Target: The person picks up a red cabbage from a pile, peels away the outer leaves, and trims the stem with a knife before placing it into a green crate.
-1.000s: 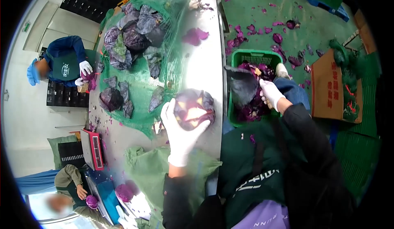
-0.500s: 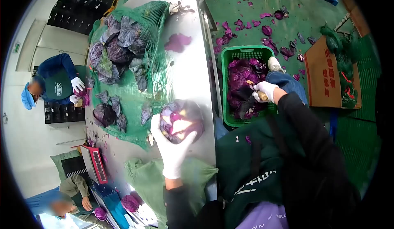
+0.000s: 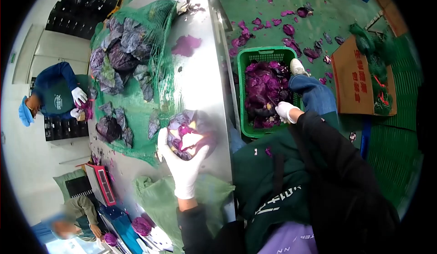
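Observation:
My left hand, in a white glove, grips a red cabbage from below and holds it over the steel table. A pale cut face shows on the cabbage. In my right hand, also gloved, the fingers are curled round what looks like a knife; only a thin dark strip of it shows. That hand is over the near right side of a green crate, which is filled with purple cabbage leaves.
On the steel table, a green mesh sack lies under several cabbages. Loose leaves litter the floor beyond the crate. A cardboard box stands at right. Two co-workers are across the table, beside a red scale.
A pale stump and dark leaf by my right hand are no longer there, and that hand has drawn slightly down toward me. My left hand still holds the cabbage. The whole view shifted slightly.

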Demonstrator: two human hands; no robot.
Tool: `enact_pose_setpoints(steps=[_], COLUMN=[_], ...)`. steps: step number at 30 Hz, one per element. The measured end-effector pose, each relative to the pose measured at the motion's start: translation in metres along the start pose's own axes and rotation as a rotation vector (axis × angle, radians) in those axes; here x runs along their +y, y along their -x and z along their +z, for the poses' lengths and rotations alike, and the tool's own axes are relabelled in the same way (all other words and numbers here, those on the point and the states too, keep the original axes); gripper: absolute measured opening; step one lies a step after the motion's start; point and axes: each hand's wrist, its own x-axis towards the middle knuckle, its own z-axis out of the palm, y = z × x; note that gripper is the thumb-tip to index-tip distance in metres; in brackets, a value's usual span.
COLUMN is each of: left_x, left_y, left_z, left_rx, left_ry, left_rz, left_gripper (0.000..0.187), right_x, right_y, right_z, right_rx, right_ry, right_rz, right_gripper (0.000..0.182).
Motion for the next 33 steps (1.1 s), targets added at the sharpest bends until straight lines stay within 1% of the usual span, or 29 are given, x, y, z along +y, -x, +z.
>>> enact_pose_setpoints(steps=[1,2,3,4,5,7,8,9,10,11,12,15,17,19,20,21,22,23,24,26,28,29,30,31,32,33], left_x=[-0.006,-0.011,-0.013,-0.011,-0.009,-0.003,-0.005,-0.008,-0.011,-0.013,-0.014,-0.015,-0.014,-0.016,-0.017,-0.016,-0.014,-0.012,-0.009,-0.001,-0.005,-0.01,-0.016,-0.024,-0.029,-0.03], left_y=[0.0,0.0,0.001,0.002,0.002,0.001,0.001,0.002,0.001,0.001,0.002,0.004,0.002,0.001,0.001,0.001,0.002,0.002,0.004,0.006,0.008,0.011,0.015,0.019,0.022,0.027], left_z=[-0.001,-0.003,-0.004,-0.004,-0.003,-0.001,-0.001,-0.002,-0.002,-0.002,-0.002,-0.002,-0.003,-0.002,-0.001,0.0,0.0,0.002,0.004,0.006,0.005,0.004,0.001,-0.003,-0.005,-0.003], left_rx=[-0.003,0.004,0.007,0.014,0.017,0.02,0.028,0.035,0.043,0.048,0.053,0.05,0.046,0.051,0.055,0.062,0.061,0.062,0.058,0.037,0.038,0.047,0.058,0.072,0.093,0.104], left_ry=[-0.058,-0.12,-0.108,-0.182,-0.169,-0.129,-0.135,-0.159,-0.178,-0.187,-0.195,-0.167,-0.178,-0.216,-0.235,-0.203,-0.232,-0.262,-0.295,-0.336,-0.335,-0.316,-0.278,-0.241,-0.205,-0.095], left_rz=[0.049,0.093,0.09,0.112,0.109,0.113,0.117,0.14,0.165,0.185,0.203,0.217,0.225,0.222,0.217,0.194,0.228,0.264,0.3,0.304,0.341,0.326,0.308,0.289,0.263,0.218], left_gripper=[0.109,0.108,0.107,0.103,0.103,0.102,0.103,0.102,0.102,0.102,0.102,0.101,0.101,0.105,0.108,0.107,0.106,0.105,0.104,0.105,0.104,0.107,0.108,0.11,0.111,0.114], right_x=[0.009,0.004,-0.001,-0.012,-0.029,-0.068,-0.082,-0.098,-0.106,-0.115,-0.119,-0.139,-0.149,-0.155,-0.152,-0.15,-0.151,-0.161,-0.174,-0.186,-0.199,-0.203,-0.201,-0.201,-0.201,-0.202], right_y=[-0.011,-0.008,-0.006,0.012,0.032,0.096,0.116,0.141,0.148,0.156,0.153,0.174,0.185,0.196,0.18,0.163,0.151,0.153,0.156,0.122,0.102,0.089,0.078,0.088,0.109,0.13], right_z=[0.008,0.013,0.017,0.023,0.032,0.032,0.038,0.048,0.058,0.068,0.078,0.091,0.085,0.08,0.085,0.087,0.084,0.072,0.056,0.044,0.034,0.042,0.047,0.051,0.055,0.058], right_rx=[0.058,0.109,0.047,0.004,0.092,0.055,0.083,0.247,0.356,0.487,0.554,0.627,0.587,0.515,0.631,0.665,0.705,0.736,0.609,0.63,0.38,0.324,0.325,0.286,0.309,0.333], right_ry=[-0.225,-0.439,-0.559,-0.629,-0.663,-0.543,-0.459,-0.344,-0.168,-0.002,0.219,0.355,0.429,0.408,0.321,0.292,0.258,0.253,0.289,0.198,0.258,0.281,0.244,0.062,-0.04,-0.145], right_rz=[-0.123,-0.25,-0.321,-0.518,-0.681,-0.798,-0.907,-1.086,-1.208,-1.322,-1.373,-1.366,-1.277,-1.139,-1.253,-1.258,-1.262,-1.202,-0.957,-1.076,-0.979,-0.961,-1.092,-1.156,-1.135,-1.118], right_gripper=[0.028,0.035,0.031,0.029,0.028,0.031,0.03,0.029,0.029,0.029,0.03,0.039,0.041,0.041,0.04,0.038,0.035,0.034,0.038,0.043,0.046,0.046,0.042,0.042,0.045,0.049])
